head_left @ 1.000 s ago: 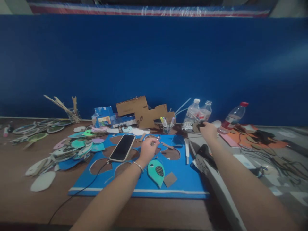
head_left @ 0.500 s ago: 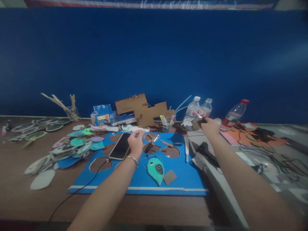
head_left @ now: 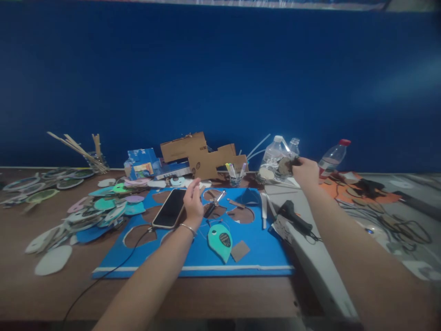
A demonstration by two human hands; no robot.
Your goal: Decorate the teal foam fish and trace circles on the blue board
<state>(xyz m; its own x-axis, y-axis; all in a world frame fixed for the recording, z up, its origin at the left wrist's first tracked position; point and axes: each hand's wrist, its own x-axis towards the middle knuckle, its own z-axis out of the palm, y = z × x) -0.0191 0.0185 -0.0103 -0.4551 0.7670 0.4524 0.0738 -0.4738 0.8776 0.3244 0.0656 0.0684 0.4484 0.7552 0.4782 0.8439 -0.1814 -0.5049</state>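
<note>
Round piece point(head_left: 284, 166), brown table point(head_left: 220, 299), blue wall point(head_left: 220, 82)

The single view looks forward and slightly down from the head, above both forearms.

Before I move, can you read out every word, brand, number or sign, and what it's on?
No text is clear enough to quote.
Brown cardboard: printed marks, too small.
Blue box: print too blurred.
Red-capped bottle: label too blurred.
Teal cutout: dark patch, marks unclear.
</note>
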